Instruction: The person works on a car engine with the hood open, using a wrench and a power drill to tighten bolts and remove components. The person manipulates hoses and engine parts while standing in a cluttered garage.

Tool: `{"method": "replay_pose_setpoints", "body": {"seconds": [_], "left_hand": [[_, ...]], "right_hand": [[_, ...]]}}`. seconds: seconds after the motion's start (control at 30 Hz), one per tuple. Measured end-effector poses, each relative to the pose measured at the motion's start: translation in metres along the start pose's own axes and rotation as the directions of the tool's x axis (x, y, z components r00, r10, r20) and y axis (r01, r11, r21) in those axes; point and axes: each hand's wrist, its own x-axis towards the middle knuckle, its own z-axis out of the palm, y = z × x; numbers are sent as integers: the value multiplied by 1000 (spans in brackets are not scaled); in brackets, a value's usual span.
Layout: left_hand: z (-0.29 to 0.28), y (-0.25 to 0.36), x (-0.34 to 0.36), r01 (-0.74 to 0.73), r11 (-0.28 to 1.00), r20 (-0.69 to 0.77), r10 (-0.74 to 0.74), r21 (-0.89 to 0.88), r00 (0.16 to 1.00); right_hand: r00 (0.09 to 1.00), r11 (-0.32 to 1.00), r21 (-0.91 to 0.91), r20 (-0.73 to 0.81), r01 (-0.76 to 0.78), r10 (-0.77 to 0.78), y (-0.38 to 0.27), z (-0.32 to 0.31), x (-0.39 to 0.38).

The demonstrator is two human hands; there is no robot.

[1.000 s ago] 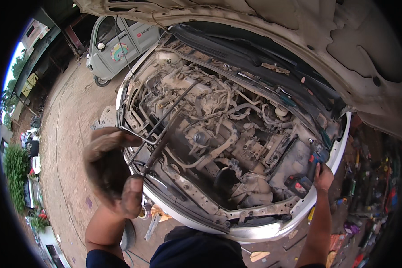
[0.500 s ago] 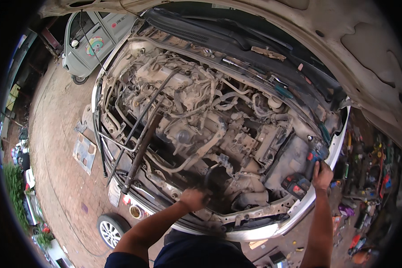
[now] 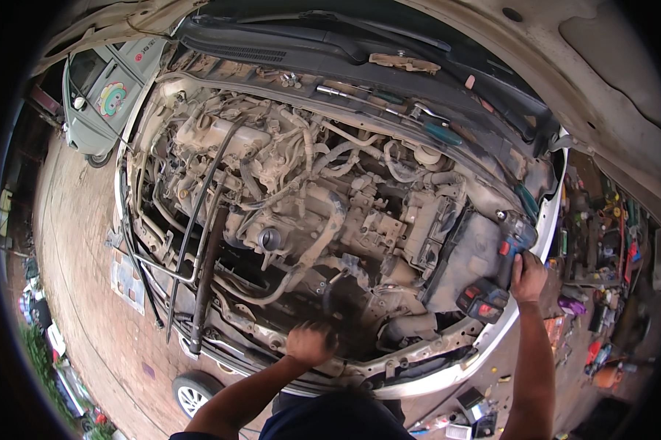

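Observation:
At the front edge of the open engine bay, my left hand (image 3: pixel 312 345) is closed in a fist, slightly blurred. A dark shape shows at its fingers, but I cannot make out what it is. Just beyond it, a dark rounded part (image 3: pixel 338 297) sits low in the bay among dusty hoses. My right hand (image 3: pixel 528 277) is closed at the grip of a blue and black cordless impact wrench (image 3: pixel 520 236). Its black and red battery (image 3: pixel 483 301) points toward me. The wrench lies over a dusty black cover (image 3: pixel 466 257) at the bay's right side.
A long dark bar (image 3: pixel 207 275) and metal rods cross the bay's left side. Ratchets (image 3: pixel 442 132) and an extension bar (image 3: pixel 360 101) lie along the windscreen cowl. The raised bonnet (image 3: pixel 602 81) hangs overhead. A wheel (image 3: pixel 195 394) lies on the ground, with scattered tools to the right.
The view has swung right, so the car sits farther left in it. My left hand has shifted a little right along the front edge. My right hand stays at the impact wrench.

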Motion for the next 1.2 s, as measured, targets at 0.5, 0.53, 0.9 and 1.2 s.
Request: {"method": "replay_pose_setpoints", "body": {"seconds": [0.5, 0.53, 0.9, 1.2], "left_hand": [[6, 4, 6, -83, 994, 101, 76, 75, 992], [5, 5, 8, -129, 988, 108, 119, 90, 987], [6, 10, 11, -135, 989, 127, 127, 57, 984], [12, 17, 17, -200, 975, 206, 178, 95, 962]], "right_hand": [[1000, 995, 97, -1, 6, -6, 4, -3, 3], [1000, 994, 105, 6, -2, 2, 5, -6, 2], [993, 832, 554, -80, -28, 87, 27, -3, -12], [972, 858, 511, -222, 50, 75, 30, 11, -11]]}}
